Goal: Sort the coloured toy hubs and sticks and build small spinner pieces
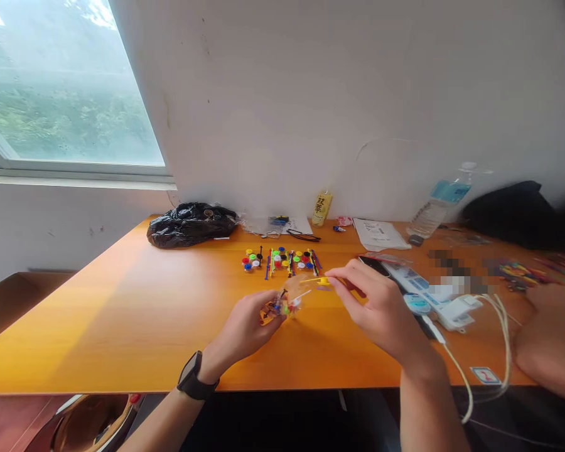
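Note:
My left hand (pixel 252 320), with a black watch on its wrist, is closed round a small transparent plastic bag (pixel 292 306). Colourful small plastic pieces, sticks among them, show inside the bag. Just to the right, my right hand (pixel 374 307) pinches a thin yellow plastic stick (pixel 313 280) between thumb and fingers. A small yellow disc-like piece (pixel 323 282) is at the stick near the fingertips; whether the two are joined I cannot tell. Beyond both hands lie several coloured round pieces (pixel 251 262) and bundles of coloured sticks (pixel 290 263) on the table.
Along the wall on the wooden table (pixel 136 326) are a black plastic bag (pixel 191 225), a yellow drink package (pixel 321 208) and papers (pixel 379 234). A tilted water bottle (pixel 433 204), a white power strip (pixel 456 312) with cables and another person's arm (pixel 550 339) are at right.

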Action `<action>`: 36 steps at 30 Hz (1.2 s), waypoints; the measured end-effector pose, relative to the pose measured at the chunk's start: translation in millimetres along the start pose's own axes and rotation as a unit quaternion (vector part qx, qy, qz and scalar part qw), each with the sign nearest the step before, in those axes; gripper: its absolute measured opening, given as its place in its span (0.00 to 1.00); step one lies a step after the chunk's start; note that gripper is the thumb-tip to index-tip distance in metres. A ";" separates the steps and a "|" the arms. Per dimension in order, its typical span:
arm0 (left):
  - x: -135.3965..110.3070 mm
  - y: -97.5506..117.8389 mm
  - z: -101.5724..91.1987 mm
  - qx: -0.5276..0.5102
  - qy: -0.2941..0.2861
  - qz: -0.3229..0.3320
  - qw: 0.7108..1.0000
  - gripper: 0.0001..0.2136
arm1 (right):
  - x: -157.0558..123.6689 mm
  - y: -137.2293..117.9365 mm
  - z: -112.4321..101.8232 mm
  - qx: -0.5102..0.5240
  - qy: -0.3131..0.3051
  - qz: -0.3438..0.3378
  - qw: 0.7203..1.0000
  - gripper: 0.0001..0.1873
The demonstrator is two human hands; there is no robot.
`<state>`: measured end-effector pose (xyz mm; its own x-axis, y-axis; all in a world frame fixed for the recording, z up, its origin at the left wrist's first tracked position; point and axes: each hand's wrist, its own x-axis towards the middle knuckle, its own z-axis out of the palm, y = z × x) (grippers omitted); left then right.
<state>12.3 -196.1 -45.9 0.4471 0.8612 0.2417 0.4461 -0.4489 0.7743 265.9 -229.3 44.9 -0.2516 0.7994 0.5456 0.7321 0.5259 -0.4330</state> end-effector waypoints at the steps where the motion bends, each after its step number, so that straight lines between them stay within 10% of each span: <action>1: -0.2 -0.3 0.3 0.016 0.006 0.002 1.000 0.05 | 0.3 -1.2 0.3 -0.003 0.013 -0.007 1.000 0.08; 12: -0.7 -2.7 1.8 0.065 0.026 0.023 0.997 0.04 | -1.2 -12.2 13.7 -0.007 -0.035 -0.032 0.999 0.08; 20: 0.8 -1.1 1.7 -0.108 0.004 0.002 0.994 0.09 | 3.6 -13.1 15.6 0.023 0.006 -0.063 0.998 0.08; 26: 1.5 -7.7 0.9 -0.216 0.004 0.010 0.976 0.16 | 6.6 4.4 18.8 0.126 -0.047 0.027 0.991 0.28; 31: 4.6 -11.2 3.5 -0.265 0.013 -0.020 0.964 0.20 | 11.1 16.1 43.1 0.164 -0.135 0.051 0.976 0.21; 36: 7.3 -10.0 0.0 -0.301 0.039 -0.031 0.952 0.19 | 7.8 41.9 21.3 0.085 -0.089 0.080 0.989 0.21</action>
<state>11.1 -185.4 -51.9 0.3642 0.9074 0.2096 -0.0655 -0.1995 0.9777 281.2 -194.8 15.7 -0.2604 0.9065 0.3324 0.6586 0.4185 -0.6254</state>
